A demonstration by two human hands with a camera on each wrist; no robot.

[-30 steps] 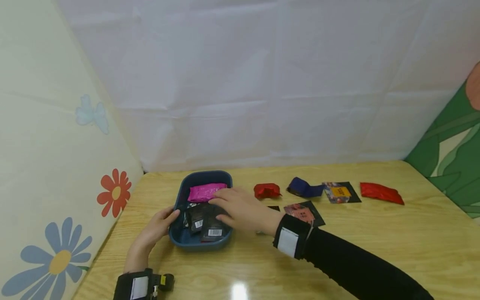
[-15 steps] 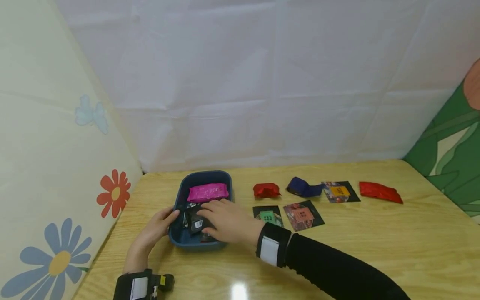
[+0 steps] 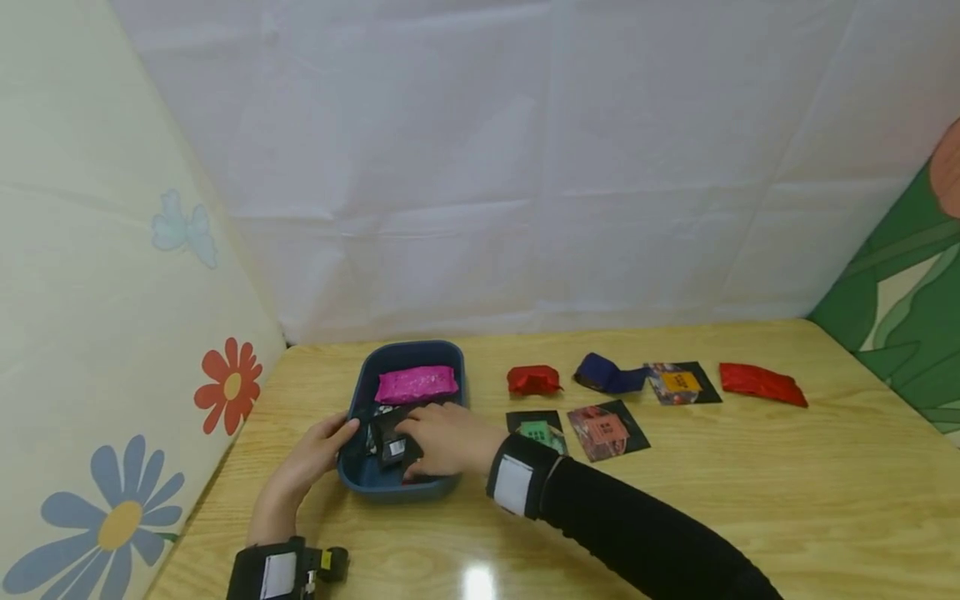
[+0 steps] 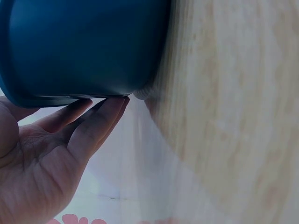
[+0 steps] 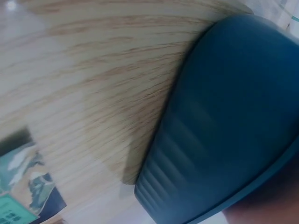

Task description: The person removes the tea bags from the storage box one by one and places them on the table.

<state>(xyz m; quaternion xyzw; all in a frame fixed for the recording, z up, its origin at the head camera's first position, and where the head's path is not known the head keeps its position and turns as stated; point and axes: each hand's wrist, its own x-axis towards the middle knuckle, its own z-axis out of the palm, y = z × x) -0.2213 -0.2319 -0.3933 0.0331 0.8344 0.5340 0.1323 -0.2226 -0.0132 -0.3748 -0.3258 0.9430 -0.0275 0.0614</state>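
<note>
A dark blue plastic bin (image 3: pixel 397 492) stands at the left of the table. My left hand (image 3: pixel 318 454) holds its left side, thumb over the rim and fingers against the outer wall, as the left wrist view also shows. Inside the bin lie a pink packet (image 3: pixel 417 385) and black packets (image 3: pixel 390 442). My right hand (image 3: pixel 448 439) reaches over the right rim, with thumb and fingers about a black packet at the bin's front right. The palm hides most of that packet. The right wrist view shows mainly the bin's outer wall (image 5: pixel 224 116).
Right of the bin lie a red packet (image 3: pixel 533 381), a dark blue packet (image 3: pixel 609 376), another red packet (image 3: pixel 763 383) and flat black packets with green (image 3: pixel 536 429), pink (image 3: pixel 606 430) and yellow (image 3: pixel 680 382) labels. A white sheet (image 3: pixel 495 208) hangs behind the table.
My right hand has moved left and down into the bin, covering the barcoded black packet. The green-labelled packet has come into view. My left hand has stayed on the bin.
</note>
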